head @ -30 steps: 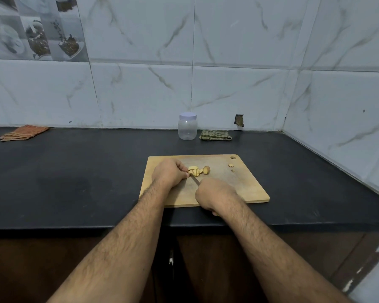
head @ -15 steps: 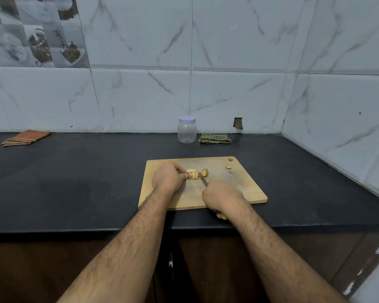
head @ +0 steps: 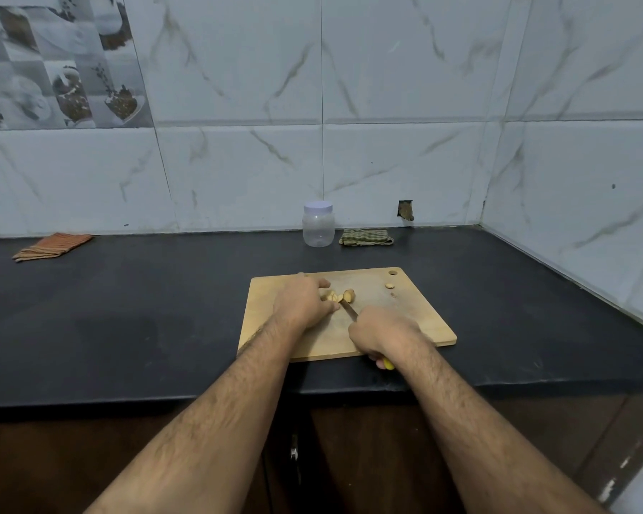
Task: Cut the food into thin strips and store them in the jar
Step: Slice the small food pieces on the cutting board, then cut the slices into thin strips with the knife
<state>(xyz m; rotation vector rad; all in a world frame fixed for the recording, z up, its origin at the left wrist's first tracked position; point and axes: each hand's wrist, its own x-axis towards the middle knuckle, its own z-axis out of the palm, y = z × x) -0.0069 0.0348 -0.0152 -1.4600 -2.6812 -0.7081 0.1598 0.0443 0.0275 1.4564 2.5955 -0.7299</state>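
A small cluster of pale tan food pieces (head: 340, 296) lies on the rectangular light wooden cutting board (head: 424, 320), toward its far edge and left of centre; the pieces overlap, so their number cannot be told exactly. Two more small tan bits (head: 389, 286) lie apart near the board's far right corner, just below its one round hanging hole. The left hand (head: 305, 304) rests on the board with its fingers curled over the cluster's left side, holding the food down. The right hand (head: 381, 333) is closed around one knife with a yellow handle (head: 351, 312), whose dark blade angles up-left to the food and touches it; the handle's yellow end shows under the hand at the board's near edge. The board sits near the front edge of the black stone countertop (head: 145, 309). At the counter's back edge stands one clear plastic jar with a pale lilac lid (head: 318, 224), lid on, with one folded green checked cloth (head: 366, 237) just to its right. One folded orange striped cloth (head: 52, 246) lies toward the back left.
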